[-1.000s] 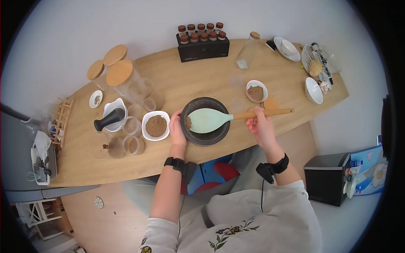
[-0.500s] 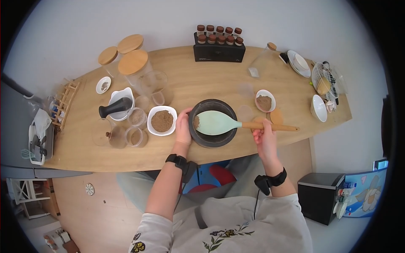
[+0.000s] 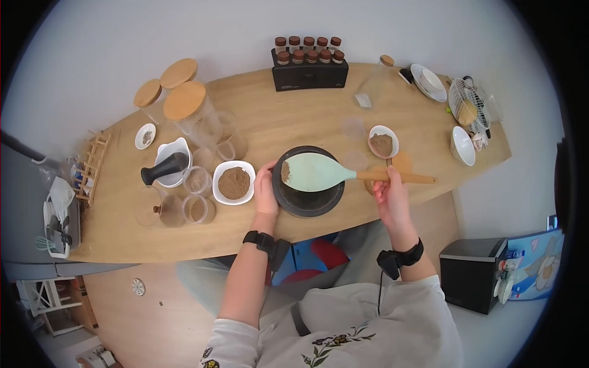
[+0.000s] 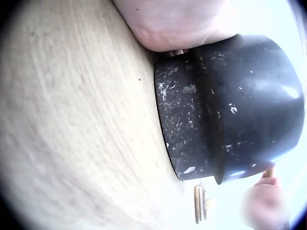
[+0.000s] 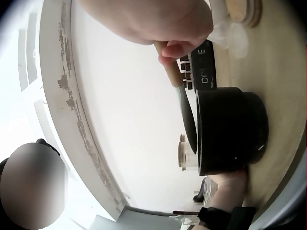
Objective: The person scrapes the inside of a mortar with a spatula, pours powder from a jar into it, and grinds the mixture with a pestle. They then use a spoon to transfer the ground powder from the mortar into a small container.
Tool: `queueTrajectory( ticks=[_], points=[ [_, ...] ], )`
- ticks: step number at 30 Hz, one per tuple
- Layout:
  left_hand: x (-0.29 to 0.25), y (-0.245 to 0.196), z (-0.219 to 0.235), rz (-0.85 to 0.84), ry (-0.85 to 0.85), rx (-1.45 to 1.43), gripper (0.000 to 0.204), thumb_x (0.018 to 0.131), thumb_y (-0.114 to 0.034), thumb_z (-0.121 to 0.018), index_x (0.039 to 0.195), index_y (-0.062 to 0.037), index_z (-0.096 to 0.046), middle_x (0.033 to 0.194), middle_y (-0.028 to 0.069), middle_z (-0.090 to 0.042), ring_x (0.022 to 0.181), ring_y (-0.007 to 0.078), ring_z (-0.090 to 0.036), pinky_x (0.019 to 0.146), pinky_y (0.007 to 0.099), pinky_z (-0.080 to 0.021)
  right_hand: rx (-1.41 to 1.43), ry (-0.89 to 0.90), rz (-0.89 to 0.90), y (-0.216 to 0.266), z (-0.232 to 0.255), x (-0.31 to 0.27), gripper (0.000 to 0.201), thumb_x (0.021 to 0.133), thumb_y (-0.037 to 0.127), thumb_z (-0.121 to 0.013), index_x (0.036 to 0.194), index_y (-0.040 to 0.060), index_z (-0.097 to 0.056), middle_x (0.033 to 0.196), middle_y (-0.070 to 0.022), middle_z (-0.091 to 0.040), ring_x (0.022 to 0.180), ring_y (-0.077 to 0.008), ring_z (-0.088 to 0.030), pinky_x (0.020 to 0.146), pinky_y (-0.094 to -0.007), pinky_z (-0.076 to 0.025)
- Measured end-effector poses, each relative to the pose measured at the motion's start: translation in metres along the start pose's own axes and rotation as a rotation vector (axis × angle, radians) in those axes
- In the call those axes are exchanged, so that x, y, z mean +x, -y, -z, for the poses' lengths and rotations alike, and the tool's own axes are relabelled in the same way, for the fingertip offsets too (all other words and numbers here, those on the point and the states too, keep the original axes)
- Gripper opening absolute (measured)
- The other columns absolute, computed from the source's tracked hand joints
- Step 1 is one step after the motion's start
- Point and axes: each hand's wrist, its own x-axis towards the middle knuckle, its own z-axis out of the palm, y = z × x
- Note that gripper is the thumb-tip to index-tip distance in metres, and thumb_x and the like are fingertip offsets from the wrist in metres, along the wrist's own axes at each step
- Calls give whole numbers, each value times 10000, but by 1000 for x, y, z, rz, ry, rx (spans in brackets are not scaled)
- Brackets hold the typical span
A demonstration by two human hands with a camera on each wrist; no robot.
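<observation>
My left hand (image 3: 265, 192) holds the left side of a dark mortar (image 3: 307, 208) standing on the table. In the left wrist view, white specks mark the mortar's outer wall (image 4: 249, 110). My right hand (image 3: 392, 199) grips the wooden handle (image 3: 414, 178) of a mint-green spatula (image 3: 316, 172). The spatula's broad blade lies across the mortar's mouth, with brown powder near its tip, and hides much of the inside. The right wrist view shows the blade (image 5: 188, 122) slanting down beside the mortar's rim. Left of the mortar sits a white square bowl (image 3: 218, 195) of brown powder.
Clear jars (image 3: 199, 210) and a white bowl holding a black pestle (image 3: 164, 168) stand at the left. Wooden-lidded canisters (image 3: 185, 101) are behind them. A small bowl of powder (image 3: 382, 145) is at the right, a spice rack (image 3: 310, 76) at the back.
The head view has shifted a little. The spatula has turned slightly, its handle end now sloping toward the person where it sloped away before. Both hands keep their hold.
</observation>
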Motion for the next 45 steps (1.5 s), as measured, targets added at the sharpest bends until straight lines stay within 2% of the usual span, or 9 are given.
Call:
queueTrajectory(
  ticks=[6, 7, 10, 11, 16, 17, 30, 36, 45],
  points=[
    [-7, 1, 3, -73, -37, 240, 331, 890, -220, -356, 1026, 36, -515, 986, 99, -561, 929, 176, -502, 850, 279, -375, -45, 134, 124, 9, -38, -7, 232, 914, 224, -388, 847, 31, -497, 616, -58, -543, 489, -71, -472, 427, -172, -356],
    [-6, 2, 3, 59, -49, 5, 359, 899, -260, -379, 1063, 36, -498, 992, 108, -560, 943, 192, -502, 860, 284, -369, -96, 179, 154, 10, -46, -9, 231, 915, 218, -387, 857, 24, -496, 623, -65, -546, 494, -73, -475, 431, -174, -360],
    [-4, 24, 6, 138, -171, -230, 418, 892, -339, -392, 1104, 9, -483, 1121, 86, -500, 1021, 181, -469, 868, 293, -383, -200, 269, 167, 10, -71, -18, 212, 911, 181, -398, 903, -7, -496, 655, -93, -560, 519, -85, -501, 452, -193, -395],
    [-4, 31, 9, 137, -156, -138, 418, 890, -354, -395, 1080, 2, -507, 1069, 70, -530, 1004, 176, -483, 869, 294, -386, -215, 317, 164, 8, -78, -19, 194, 905, 162, -410, 923, -10, -497, 678, -97, -566, 541, -88, -513, 472, -198, -412],
    [-3, 6, 1, 72, -34, -104, 357, 893, -256, -362, 1047, 20, -528, 994, 105, -563, 954, 195, -510, 857, 292, -381, -394, 588, 299, -1, -103, -31, 169, 885, 68, -424, 1014, -25, -480, 778, -137, -582, 621, -123, -558, 567, -216, -478],
    [-4, 2, 1, 66, -32, -112, 341, 892, -223, -353, 1039, 26, -534, 978, 117, -570, 951, 208, -513, 859, 293, -375, -365, 619, 234, -1, -103, -33, 157, 861, 51, -479, 1004, -4, -512, 842, -97, -581, 691, -94, -558, 630, -208, -479],
    [0, 1, 1, 48, -10, -124, 298, 852, -109, -320, 986, 32, -546, 965, 96, -572, 918, 176, -514, 842, 265, -384, -381, 431, 541, 60, -56, -29, 139, 850, 12, -436, 958, -23, -517, 790, -116, -583, 640, -115, -554, 585, -224, -466],
    [-1, -1, 1, 40, -5, -95, 313, 850, -126, -314, 985, 37, -545, 977, 103, -571, 931, 179, -513, 851, 276, -383, -616, 425, 470, 79, -32, -30, 116, 840, 28, -464, 923, -6, -538, 749, -64, -558, 643, -97, -538, 596, -207, -439],
    [-1, -4, 0, -1, -9, 23, 385, 871, -232, -309, 1017, 39, -540, 991, 108, -578, 927, 170, -519, 846, 280, -395, -958, 672, 507, 91, -68, -13, 65, 786, 74, -545, 818, 30, -582, 697, -20, -556, 629, -88, -508, 564, -219, -401]
  ],
)
